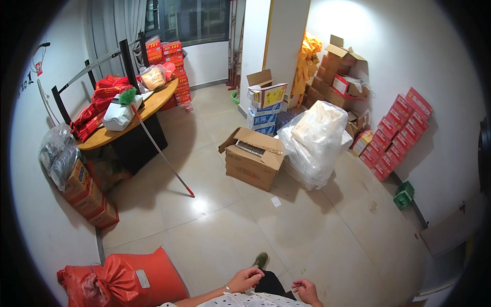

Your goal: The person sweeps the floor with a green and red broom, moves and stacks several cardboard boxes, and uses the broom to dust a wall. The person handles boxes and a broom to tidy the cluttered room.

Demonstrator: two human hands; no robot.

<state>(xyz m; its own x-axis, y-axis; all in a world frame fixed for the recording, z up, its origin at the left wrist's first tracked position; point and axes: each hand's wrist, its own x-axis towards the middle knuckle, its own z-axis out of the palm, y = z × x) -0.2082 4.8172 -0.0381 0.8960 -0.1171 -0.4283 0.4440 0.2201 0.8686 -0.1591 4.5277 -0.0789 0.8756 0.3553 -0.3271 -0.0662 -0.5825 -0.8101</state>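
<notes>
My left hand [245, 279] hangs before my waist with its fingers curled together; nothing shows in it. Lower right of it, my right hand [306, 291] is half curled, fingers a little apart, and holds nothing that I can see. Both hands are away from every object. A dark green shoe [261, 260] of mine is on the tiled floor [215, 238] below. To the left sit tied red woven sacks [153, 272]. Farther ahead stand an opened cardboard box [251, 169] and a large bundle in clear plastic [318, 146].
A broom [161, 151] leans bristles-up on a wooden table [153, 101] with red bags [101, 99]. Stacked cartons [90, 195] stand along the left wall. Red boxes [395, 132] and a green crate [404, 195] line the right wall. A white paper [276, 201] lies on the floor.
</notes>
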